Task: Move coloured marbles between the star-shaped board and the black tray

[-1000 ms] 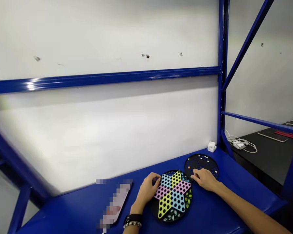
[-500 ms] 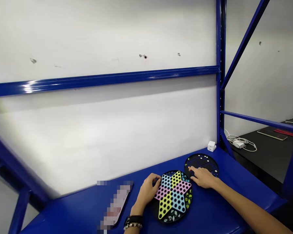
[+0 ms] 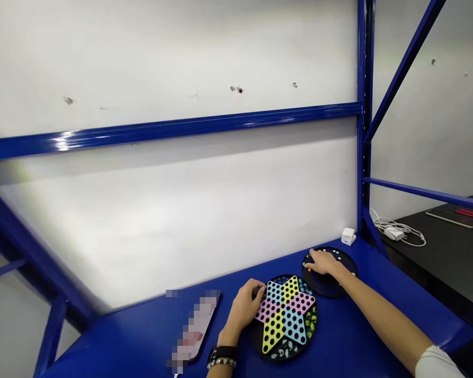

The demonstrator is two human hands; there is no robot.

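Observation:
A round black Chinese checkers board lies on the blue tabletop, topped by a star in blue, yellow and pink with dark holes. Glassy marbles in green, blue and clear fill compartments around the star. My left hand rests at the board's upper left rim, fingers curled and thumb close to them; whatever is between them is hidden. Over a second round black tray, my right hand reaches down with its fingers together near the left rim. An orange piece and several white ones show in that tray.
A blurred-out flat object with a dark edge lies left of my left hand. White chargers stand at the back corner by a blue post. Beyond it are a white cable and a dark table.
My right hand has moved up and away across the black tray, uncovering the orange piece. My left hand stays at the board's rim. The whole view has shifted slightly.

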